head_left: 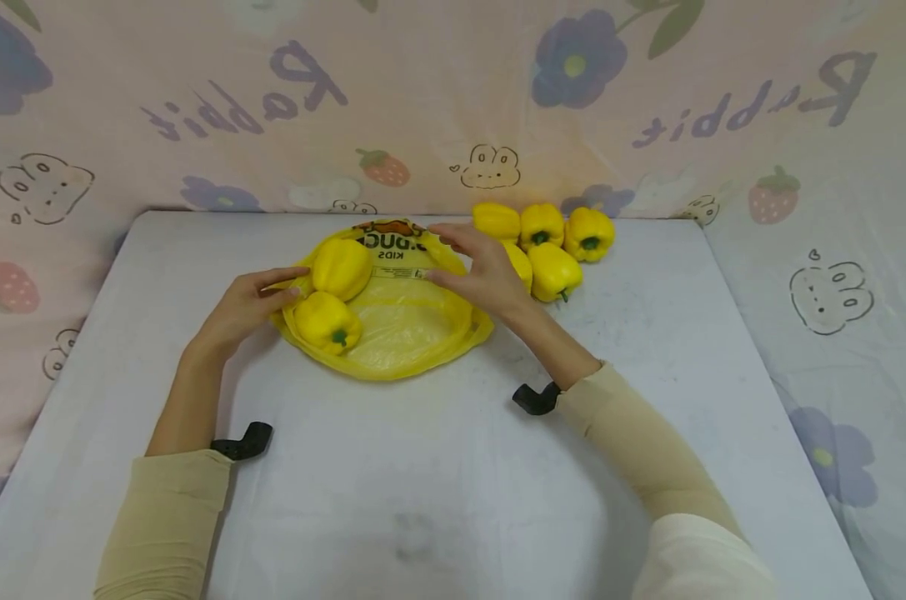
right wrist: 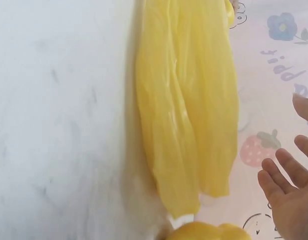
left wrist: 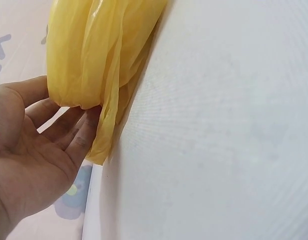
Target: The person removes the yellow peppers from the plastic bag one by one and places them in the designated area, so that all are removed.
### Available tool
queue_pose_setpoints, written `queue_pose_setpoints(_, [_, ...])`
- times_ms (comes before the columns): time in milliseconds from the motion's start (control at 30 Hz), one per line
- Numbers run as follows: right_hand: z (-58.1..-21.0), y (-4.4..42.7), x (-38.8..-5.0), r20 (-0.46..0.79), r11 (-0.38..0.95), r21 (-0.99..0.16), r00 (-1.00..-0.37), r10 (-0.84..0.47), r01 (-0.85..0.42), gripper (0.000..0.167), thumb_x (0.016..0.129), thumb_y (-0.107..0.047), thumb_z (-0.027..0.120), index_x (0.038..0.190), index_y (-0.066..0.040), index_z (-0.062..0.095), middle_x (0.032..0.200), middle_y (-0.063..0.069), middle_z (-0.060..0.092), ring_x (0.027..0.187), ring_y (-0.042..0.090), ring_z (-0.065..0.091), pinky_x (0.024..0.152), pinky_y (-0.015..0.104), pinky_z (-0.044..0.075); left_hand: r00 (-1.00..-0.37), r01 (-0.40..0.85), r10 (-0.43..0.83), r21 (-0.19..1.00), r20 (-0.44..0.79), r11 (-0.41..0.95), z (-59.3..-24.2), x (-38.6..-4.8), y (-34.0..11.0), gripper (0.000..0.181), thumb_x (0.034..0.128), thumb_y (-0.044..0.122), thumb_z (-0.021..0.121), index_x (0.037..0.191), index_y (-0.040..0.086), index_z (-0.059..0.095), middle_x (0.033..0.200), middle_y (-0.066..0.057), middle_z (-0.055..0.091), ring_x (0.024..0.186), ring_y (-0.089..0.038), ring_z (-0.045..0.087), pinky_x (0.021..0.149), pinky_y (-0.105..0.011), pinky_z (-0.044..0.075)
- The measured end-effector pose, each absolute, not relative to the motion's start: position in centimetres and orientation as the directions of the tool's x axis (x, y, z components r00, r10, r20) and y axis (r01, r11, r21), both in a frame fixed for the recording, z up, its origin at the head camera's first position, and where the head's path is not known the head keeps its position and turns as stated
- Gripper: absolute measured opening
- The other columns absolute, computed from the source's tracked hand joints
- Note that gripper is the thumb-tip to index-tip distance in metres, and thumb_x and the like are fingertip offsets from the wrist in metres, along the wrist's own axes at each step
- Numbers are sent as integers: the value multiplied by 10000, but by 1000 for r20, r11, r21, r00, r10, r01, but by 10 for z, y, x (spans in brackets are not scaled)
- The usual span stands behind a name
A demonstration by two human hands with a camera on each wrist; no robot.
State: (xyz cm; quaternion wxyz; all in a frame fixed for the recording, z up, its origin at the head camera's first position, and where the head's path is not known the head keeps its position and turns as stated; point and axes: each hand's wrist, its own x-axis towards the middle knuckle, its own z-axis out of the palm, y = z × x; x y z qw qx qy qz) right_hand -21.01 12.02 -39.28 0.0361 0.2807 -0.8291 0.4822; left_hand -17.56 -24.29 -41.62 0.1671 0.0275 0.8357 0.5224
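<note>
A yellow plastic bag (head_left: 400, 333) lies spread with its mouth up, printed lettering on its inner far side. Two yellow bell peppers, one (head_left: 342, 269) behind the other (head_left: 327, 322), sit in its left part. My left hand (head_left: 246, 304) holds the bag's left rim beside them; in the left wrist view its fingers (left wrist: 84, 132) bend against the yellow folds. Over the bag's right rim, my right hand (head_left: 483, 271) is spread with nothing in it. The right wrist view shows it (right wrist: 293, 192) apart from the bag's side (right wrist: 188, 100).
Several more yellow bell peppers (head_left: 556, 272) cluster to the right of the bag, near the back edge of the white table (head_left: 422, 492). A printed cloth (head_left: 422, 100) hangs behind. Black curved pieces (head_left: 246, 442) stick out at both wrists.
</note>
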Motion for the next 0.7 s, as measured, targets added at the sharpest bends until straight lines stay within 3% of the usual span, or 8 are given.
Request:
queue_pose_setpoints(233, [-399,102,-212,287,397,-789,-852,-437,-469,614,867,-276,791,1413,-121,558,1413,39,560,1229,155,549,1042,255,420,-942,-128,222,880,-252,456,-417,-176,-244,507,1008,277,597,1456,61,495,1554,-141,381,1420,-334,346,1140,-517,287])
queue_pose_setpoints(400, [-403,91,-213,241,413,-797,-859,-452,-441,637,868,-309,788,1433,-150,540,1427,45,545,1228,229,546,1055,332,427,-939,-130,222,871,-262,474,-416,-177,-243,516,1005,295,602,1459,75,497,1560,-143,369,1418,-348,346,1134,-520,298])
queue_pose_setpoints(700, [-409,72,-218,233,382,-810,-842,-486,-444,640,879,-274,780,1433,-81,523,1425,92,543,1257,315,533,1045,433,439,-939,-134,216,865,-266,485,-414,-177,-244,516,1009,294,595,1464,75,490,1565,-152,359,1410,-361,359,1124,-528,311])
